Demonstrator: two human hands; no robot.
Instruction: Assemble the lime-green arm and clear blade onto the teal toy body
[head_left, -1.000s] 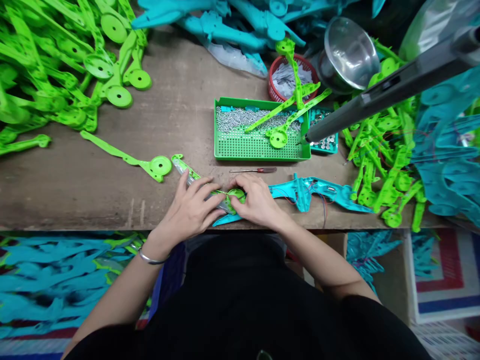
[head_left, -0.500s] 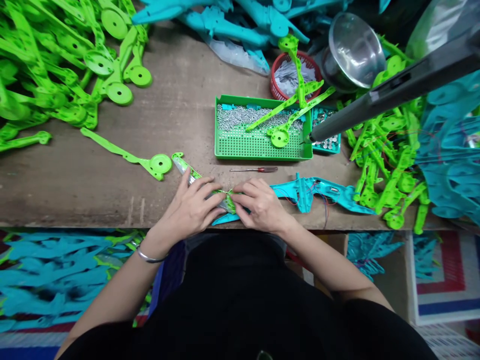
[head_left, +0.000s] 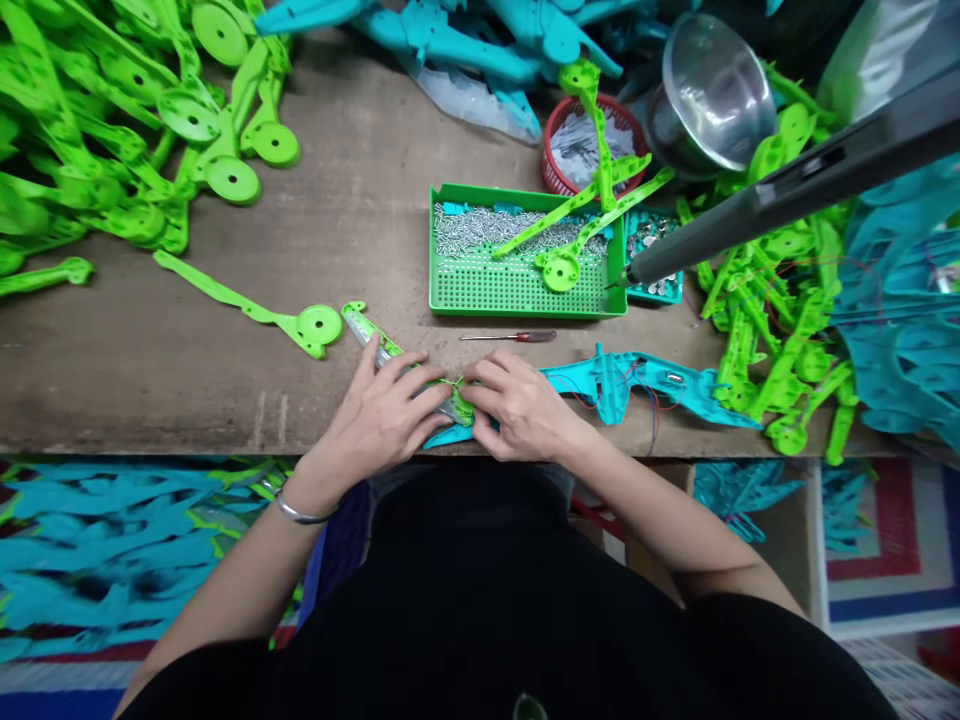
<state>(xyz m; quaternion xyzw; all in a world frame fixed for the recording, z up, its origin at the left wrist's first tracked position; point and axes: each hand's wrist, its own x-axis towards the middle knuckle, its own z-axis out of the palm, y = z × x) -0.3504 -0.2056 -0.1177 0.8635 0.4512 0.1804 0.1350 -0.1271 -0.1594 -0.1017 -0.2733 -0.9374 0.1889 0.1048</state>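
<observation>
My left hand (head_left: 390, 405) lies over a long green plastic part (head_left: 365, 322) with a silvery strip along it, its fingers holding the part down at the bench's front edge. At the part's round end, my right hand (head_left: 521, 408) is closed in a pinch. What sits between those fingertips is too small and hidden to make out. Under both hands a blue plastic piece (head_left: 450, 436) shows partly. To the right lies a blue plastic frame (head_left: 626, 378) with thin red and dark wires. A screwdriver (head_left: 525, 337) with a red handle rests just beyond my hands.
A green plastic basket (head_left: 517, 298) with small metal screws stands ahead, green parts lying across it. Behind are a red basket (head_left: 553, 172) and a steel bowl (head_left: 712, 95). A dark grey tool (head_left: 787, 185) slants in from the right. Green parts (head_left: 232, 180) pile up left.
My right hand's fingers have curled in slightly at the green part's round end. My left hand stays in place on the part. The view has shifted a little.
</observation>
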